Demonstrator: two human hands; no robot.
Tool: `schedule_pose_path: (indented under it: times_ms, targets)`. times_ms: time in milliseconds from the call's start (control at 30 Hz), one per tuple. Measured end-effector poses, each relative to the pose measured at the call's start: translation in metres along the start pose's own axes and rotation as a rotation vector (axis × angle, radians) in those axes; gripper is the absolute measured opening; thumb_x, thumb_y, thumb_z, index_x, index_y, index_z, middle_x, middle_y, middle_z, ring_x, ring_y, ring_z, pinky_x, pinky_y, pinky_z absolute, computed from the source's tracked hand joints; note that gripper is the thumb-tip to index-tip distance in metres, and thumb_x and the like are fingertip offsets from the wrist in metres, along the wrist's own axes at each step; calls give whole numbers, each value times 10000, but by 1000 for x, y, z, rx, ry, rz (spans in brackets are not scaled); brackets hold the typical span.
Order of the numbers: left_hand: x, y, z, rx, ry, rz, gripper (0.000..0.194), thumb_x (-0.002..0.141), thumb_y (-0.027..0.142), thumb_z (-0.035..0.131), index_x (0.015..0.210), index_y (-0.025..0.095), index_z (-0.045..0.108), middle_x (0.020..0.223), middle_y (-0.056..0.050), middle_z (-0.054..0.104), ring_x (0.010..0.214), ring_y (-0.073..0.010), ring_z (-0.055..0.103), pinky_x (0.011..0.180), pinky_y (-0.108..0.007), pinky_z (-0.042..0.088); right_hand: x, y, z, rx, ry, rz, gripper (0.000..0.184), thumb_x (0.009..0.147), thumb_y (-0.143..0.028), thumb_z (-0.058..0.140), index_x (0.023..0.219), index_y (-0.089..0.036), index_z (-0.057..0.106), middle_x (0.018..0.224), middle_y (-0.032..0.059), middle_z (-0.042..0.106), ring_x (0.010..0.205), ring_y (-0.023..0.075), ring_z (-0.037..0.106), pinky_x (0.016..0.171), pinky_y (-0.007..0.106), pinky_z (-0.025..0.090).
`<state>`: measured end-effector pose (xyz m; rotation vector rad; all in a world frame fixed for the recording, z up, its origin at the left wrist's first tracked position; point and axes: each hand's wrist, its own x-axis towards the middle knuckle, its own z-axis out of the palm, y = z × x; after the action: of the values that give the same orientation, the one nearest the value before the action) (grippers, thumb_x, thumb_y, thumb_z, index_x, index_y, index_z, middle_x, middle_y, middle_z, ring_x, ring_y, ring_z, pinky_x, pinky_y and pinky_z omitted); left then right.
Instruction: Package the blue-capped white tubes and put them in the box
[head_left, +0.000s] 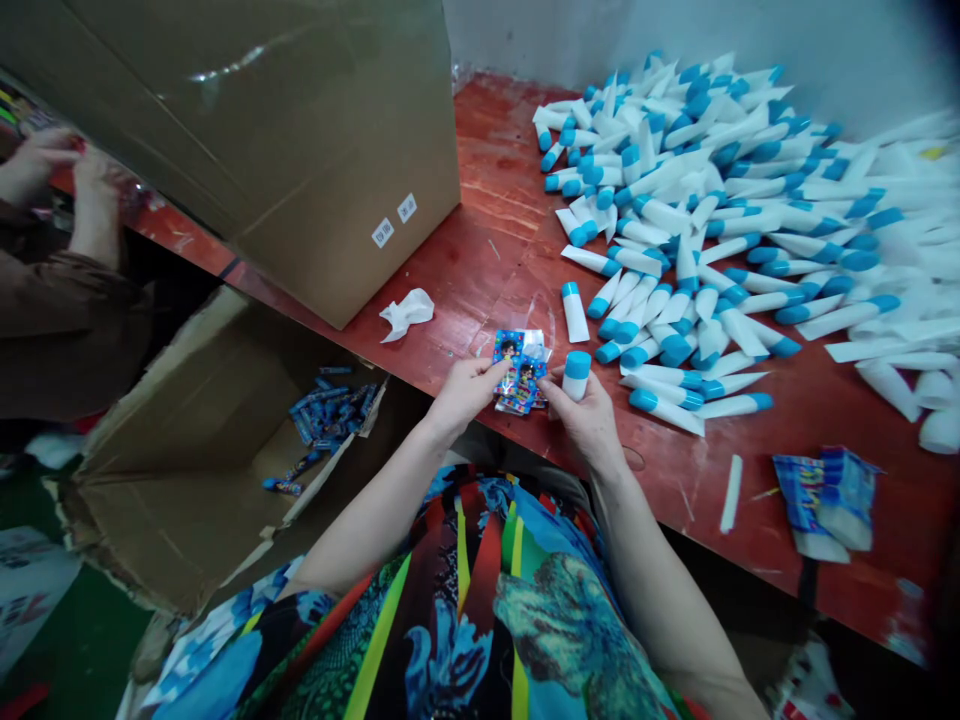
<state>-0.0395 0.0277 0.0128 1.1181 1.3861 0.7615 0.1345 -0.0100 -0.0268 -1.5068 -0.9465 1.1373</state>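
Note:
Close to the table's front edge, my left hand [463, 400] pinches the left side of a small blue printed sleeve [508, 350] with cartoon figures. More printed sleeves [531, 380] lie under and beside it. A white tube with a blue cap [576, 375] is in my right hand [589, 420], cap end up. The thumb and fingertip of that hand also touch the right edge of the sleeves. Just beyond it, a loose capped tube [575, 315] lies on the red table [495, 240].
A large heap of blue-capped white tubes [675, 220] covers the back right. A tall carton [337, 170] stands at left, with crumpled tissue [407, 314] nearby. Below, an open carton [180, 480] contains printed tubes [330, 410]. Printed packs [825, 500] lie right. Another person's hands [90, 175] work far left.

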Motion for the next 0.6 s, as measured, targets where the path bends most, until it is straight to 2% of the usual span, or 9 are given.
schedule_pose_path:
  times_ms: [67,167,333,467,600]
  targets:
    - [-6,3,7,-190,-104,-130,368,920,427,690,670,172,603,537,48,432,462,-71,343,478,-245,228,0,-4,4,94,-68,36,511,665,-527,874,1022,-225,666,855,2,715,660,174,611,616,332,524]
    - [-10,3,16,-318,-151,-182,333,875,434,751,726,165,623,525,53,455,425,-53,354,446,-227,182,1,-5,8,128,-77,49,557,639,-507,894,1064,-227,668,825,-21,687,613,147,573,569,306,507]
    - [-11,-1,27,-313,-61,-184,422,836,413,796,603,173,539,426,58,429,404,-48,343,444,-218,198,4,-3,10,150,-45,37,524,648,-478,866,1063,-243,649,789,-34,648,592,141,546,551,302,485]
    - [-13,-2,34,-375,-7,-193,441,776,458,851,627,174,549,437,60,456,406,-48,357,439,-213,196,1,-6,13,198,-10,28,474,647,-455,850,1002,-244,620,723,-57,589,562,128,513,526,292,473]
    - [-15,-3,39,-415,-2,-214,456,778,469,854,627,175,539,441,61,449,395,-43,355,432,-213,197,-1,-8,16,204,35,35,455,654,-484,828,959,-246,588,723,-52,600,565,131,518,521,292,477]
